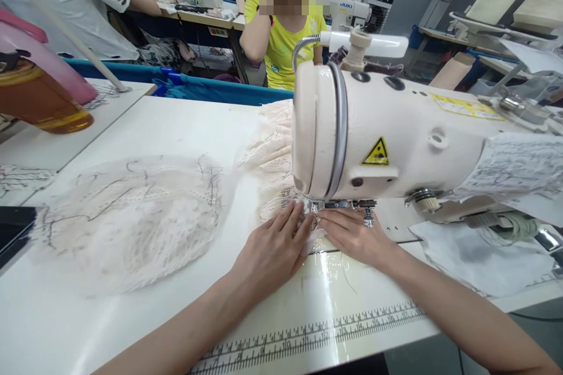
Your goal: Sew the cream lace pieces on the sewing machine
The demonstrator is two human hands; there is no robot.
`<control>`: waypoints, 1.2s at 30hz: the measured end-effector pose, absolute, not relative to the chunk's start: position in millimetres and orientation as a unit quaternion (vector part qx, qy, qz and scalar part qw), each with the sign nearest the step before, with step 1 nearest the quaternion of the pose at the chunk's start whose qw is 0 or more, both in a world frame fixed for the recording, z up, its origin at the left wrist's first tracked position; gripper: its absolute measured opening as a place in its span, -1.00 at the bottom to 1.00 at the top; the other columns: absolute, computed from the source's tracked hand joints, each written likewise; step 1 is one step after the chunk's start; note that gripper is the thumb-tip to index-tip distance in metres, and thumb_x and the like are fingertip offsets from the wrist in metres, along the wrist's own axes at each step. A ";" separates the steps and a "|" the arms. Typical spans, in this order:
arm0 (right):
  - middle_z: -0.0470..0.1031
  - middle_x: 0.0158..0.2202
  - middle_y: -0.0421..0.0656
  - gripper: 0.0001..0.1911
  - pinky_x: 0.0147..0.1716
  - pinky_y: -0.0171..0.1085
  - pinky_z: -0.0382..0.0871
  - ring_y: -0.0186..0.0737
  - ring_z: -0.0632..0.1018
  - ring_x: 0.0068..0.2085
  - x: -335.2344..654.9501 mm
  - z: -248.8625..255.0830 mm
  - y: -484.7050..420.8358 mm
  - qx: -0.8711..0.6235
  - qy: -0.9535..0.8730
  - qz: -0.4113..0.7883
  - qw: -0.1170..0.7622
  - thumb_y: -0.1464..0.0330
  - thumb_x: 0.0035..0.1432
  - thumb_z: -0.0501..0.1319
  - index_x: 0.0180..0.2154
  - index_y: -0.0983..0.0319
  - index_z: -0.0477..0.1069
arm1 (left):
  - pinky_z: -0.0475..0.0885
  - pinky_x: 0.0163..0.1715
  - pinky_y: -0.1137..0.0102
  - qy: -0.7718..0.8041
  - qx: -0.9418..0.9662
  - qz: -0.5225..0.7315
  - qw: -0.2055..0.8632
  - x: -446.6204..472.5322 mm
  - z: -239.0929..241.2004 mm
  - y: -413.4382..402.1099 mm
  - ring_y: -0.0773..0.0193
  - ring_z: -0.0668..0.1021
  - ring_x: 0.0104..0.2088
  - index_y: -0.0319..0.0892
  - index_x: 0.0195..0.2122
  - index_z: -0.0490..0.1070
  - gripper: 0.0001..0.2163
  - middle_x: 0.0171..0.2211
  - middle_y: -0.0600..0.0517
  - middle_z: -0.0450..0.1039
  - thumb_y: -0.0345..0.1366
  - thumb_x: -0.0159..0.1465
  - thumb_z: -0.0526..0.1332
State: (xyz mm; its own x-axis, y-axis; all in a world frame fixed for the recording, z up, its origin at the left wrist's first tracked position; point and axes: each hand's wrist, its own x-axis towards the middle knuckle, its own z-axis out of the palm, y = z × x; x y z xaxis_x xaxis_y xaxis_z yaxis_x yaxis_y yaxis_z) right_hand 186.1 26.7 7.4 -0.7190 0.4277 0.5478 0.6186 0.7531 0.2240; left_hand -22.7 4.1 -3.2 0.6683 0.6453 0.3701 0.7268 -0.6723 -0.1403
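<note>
My left hand (277, 240) lies flat on cream lace fabric (275, 152), its fingers stretched out toward the needle area. Across from it, my right hand (352, 231) rests with fingers extended along the right side of the presser foot (314, 205). Both sets of fingertips touch the lace close to the foot. The sewing machine (387, 129) stands over this spot, and its head hides part of the fabric behind it. The needle itself cannot be made out.
A pile of sheer lace (132, 222) with dark threads lies on the left. A ruler strip (325, 334) runs along the front edge. At the upper left stand an amber-filled bottle (48, 99) and a pink bottle (53, 53). A person in yellow (290, 47) sits opposite.
</note>
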 end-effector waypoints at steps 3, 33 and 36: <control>0.59 -0.15 -0.27 -0.86 -0.37 -0.27 0.33 -0.38 0.55 -0.21 186.7 5.3 28.3 -0.291 -0.903 -0.203 0.243 0.47 0.20 0.16 -0.23 0.22 0.47 | 0.51 -0.09 0.13 -0.387 -0.902 -0.137 0.136 -21.9 -2.1 3.3 -0.08 0.45 0.08 -0.35 0.10 0.34 -0.62 0.07 -0.30 0.38 -0.31 0.33 -0.01; 0.56 -0.15 -0.17 -0.76 -0.18 -0.31 0.43 -0.32 0.54 -0.13 182.1 0.2 30.7 -0.311 -0.925 -0.093 0.198 0.50 0.24 0.11 -0.12 0.19 0.45 | 0.46 0.03 0.25 -0.343 -0.917 -0.165 0.118 -26.1 -2.4 10.9 0.16 0.49 0.06 -0.32 0.00 0.36 -0.66 0.03 -0.12 0.46 -0.53 0.29 -0.08; 0.56 -0.16 -0.16 -0.76 -0.21 -0.33 0.41 -0.32 0.53 -0.14 180.4 2.2 30.3 -0.312 -0.926 -0.085 0.196 0.50 0.24 0.11 -0.11 0.18 0.45 | 0.47 0.01 0.25 -0.345 -0.913 -0.173 0.130 -26.3 -3.3 12.2 0.14 0.50 0.04 -0.36 -0.03 0.38 -0.66 0.00 -0.13 0.48 -0.53 0.26 -0.06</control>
State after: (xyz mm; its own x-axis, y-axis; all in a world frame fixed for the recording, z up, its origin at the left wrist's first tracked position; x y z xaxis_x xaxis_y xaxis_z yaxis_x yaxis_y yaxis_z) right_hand 180.4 30.3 2.2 -0.7288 0.5443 0.4155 0.6107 0.7911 0.0351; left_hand -26.3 12.2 -3.3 0.7021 0.5852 0.4057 0.6752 -0.7282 -0.1181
